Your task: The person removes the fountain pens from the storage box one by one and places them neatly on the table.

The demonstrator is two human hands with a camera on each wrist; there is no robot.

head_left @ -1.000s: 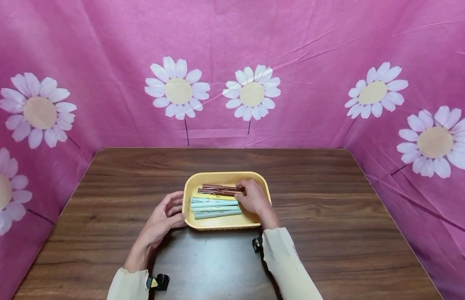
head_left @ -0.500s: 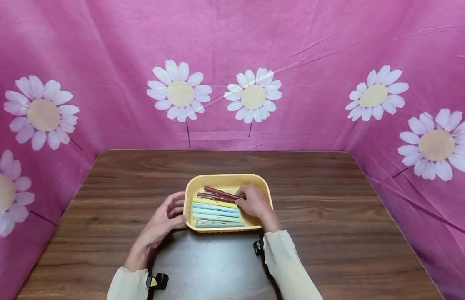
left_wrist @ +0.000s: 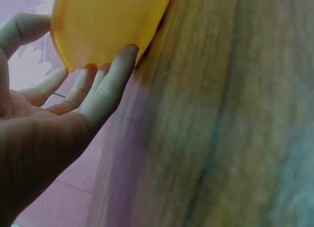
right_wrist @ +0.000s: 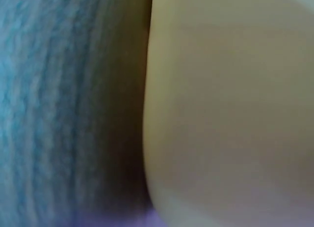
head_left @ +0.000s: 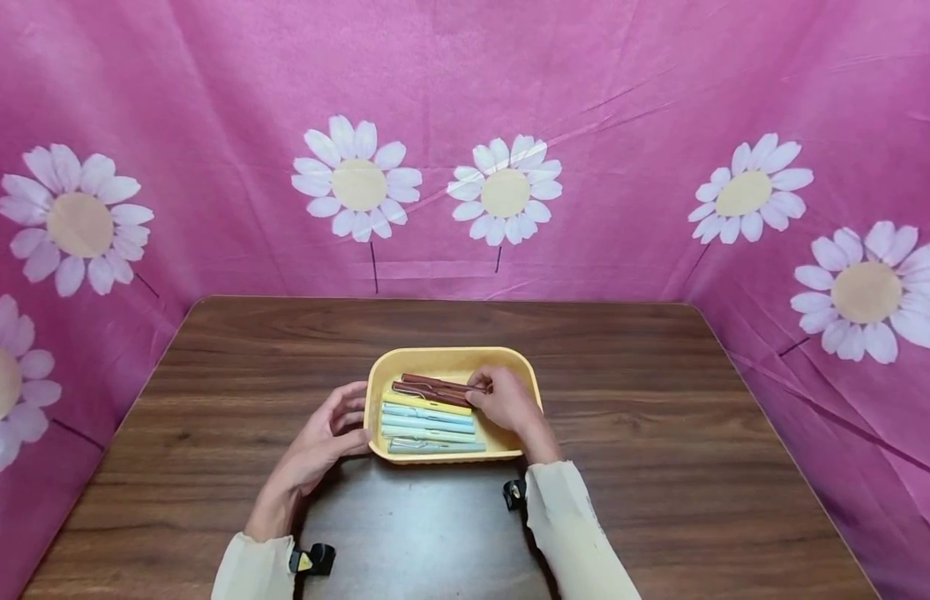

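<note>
A yellow oblong tray [head_left: 452,457] stands on the wooden table, with several capped pens lying side by side in it. Two dark red pens are at the back, followed by a yellow pen [head_left: 427,404], pale blue and pale green ones, and a grey-blue pen [head_left: 437,447] by the front wall. Reaching inside, my right hand [head_left: 506,404] pinches the right end of the rearmost dark red pen [head_left: 433,382]; its fingertips partly cover that end. Outside the tray, my left hand [head_left: 322,437] rests its spread fingers and thumb against the left end wall [left_wrist: 103,30].
Brown wood-grain table [head_left: 660,450] surrounds the tray, with a bright glare in front of it. A pink cloth [head_left: 615,75] printed with daisies hangs along the back and sides. The tray wall [right_wrist: 221,114] fills much of the blurred right wrist view.
The pens have spread apart, and the grey-blue one has shifted nearer the front wall. Both dark red pens have turned slightly, sloping down to the right. My left hand keeps its place.
</note>
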